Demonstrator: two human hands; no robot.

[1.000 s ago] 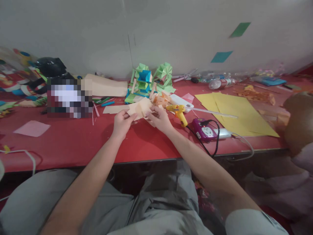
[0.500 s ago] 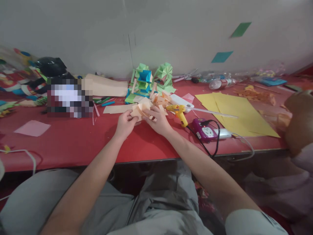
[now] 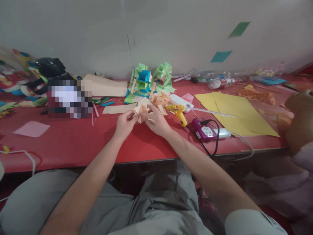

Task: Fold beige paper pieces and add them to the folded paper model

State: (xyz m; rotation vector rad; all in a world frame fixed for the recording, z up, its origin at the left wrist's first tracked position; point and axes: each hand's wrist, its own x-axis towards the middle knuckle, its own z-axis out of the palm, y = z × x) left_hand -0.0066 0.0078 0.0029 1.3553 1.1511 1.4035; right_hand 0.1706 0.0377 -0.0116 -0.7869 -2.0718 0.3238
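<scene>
Bunching up more than a second ago, the peach paper is being held near frame centre, left hand pinching one edge, right hand gripping the other side with half-curled fingers, so it's looking way more folded than flat.

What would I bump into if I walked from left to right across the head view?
Pink paper → left hand → peach paper → right hand → glue gun → purple socket → orange scraps.
</scene>
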